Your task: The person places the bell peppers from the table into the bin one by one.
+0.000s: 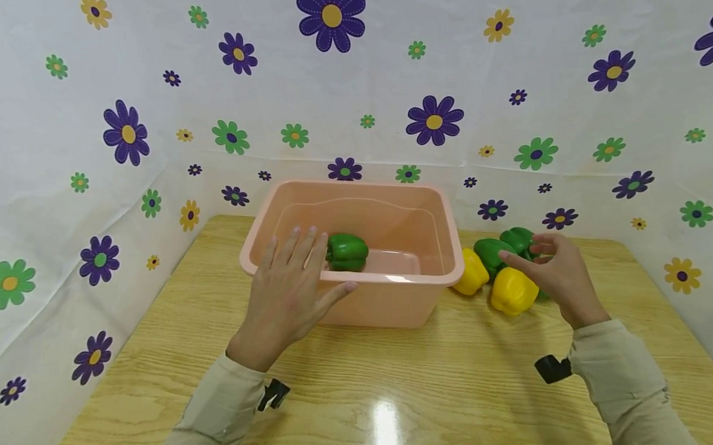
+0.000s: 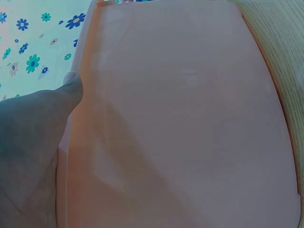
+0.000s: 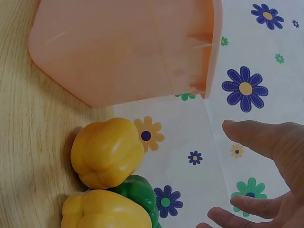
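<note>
A pink plastic tub [image 1: 383, 302] stands on the table, with a green bell pepper [image 1: 349, 252] lying inside. My left hand [image 1: 283, 305] is at its front rim, fingers extended over the inside; in the left wrist view the thumb [image 2: 73, 90] lies along the rim. To the tub's right is a pile of peppers: a yellow one [image 1: 514, 291], another yellow one [image 1: 471, 272] beside the tub wall, and green ones [image 1: 491, 255] behind. Above this pile hovers my right hand [image 1: 564, 272], thumb and fingers apart with nothing between them. It partly hides the rightmost green pepper.
The wooden table [image 1: 339, 385] extends in front of the tub and to both sides. A white cloth [image 1: 362, 72] printed with flowers hangs behind and along the sides. Small black devices [image 1: 554, 369] are strapped at both wrists.
</note>
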Tool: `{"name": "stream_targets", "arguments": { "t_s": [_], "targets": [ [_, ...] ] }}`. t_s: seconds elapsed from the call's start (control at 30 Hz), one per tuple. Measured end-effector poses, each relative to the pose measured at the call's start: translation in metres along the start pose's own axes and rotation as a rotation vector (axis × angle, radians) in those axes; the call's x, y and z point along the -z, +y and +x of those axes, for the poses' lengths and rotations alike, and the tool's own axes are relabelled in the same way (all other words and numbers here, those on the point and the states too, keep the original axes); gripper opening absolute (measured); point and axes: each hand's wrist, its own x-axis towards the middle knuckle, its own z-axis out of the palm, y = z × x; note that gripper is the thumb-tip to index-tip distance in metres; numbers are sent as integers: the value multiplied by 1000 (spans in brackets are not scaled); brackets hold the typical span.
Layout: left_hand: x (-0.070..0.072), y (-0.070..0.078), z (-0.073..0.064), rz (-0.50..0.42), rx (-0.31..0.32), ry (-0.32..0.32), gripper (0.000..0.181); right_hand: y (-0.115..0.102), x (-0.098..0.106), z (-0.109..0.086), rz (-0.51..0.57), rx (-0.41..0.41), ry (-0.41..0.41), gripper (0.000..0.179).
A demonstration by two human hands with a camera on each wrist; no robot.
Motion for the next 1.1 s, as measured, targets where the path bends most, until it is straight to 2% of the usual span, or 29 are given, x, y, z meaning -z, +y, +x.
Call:
{"name": "stream_targets", "arguments": {
  "t_s": [0.63, 1.1],
  "targets": [
    [0, 0, 0, 2, 2, -6, 92, 13, -2, 3, 4, -26, -27, 102],
    [1, 0, 0, -5, 1, -6, 91, 23, -4, 6, -31, -37, -39, 101]
  ]
}}
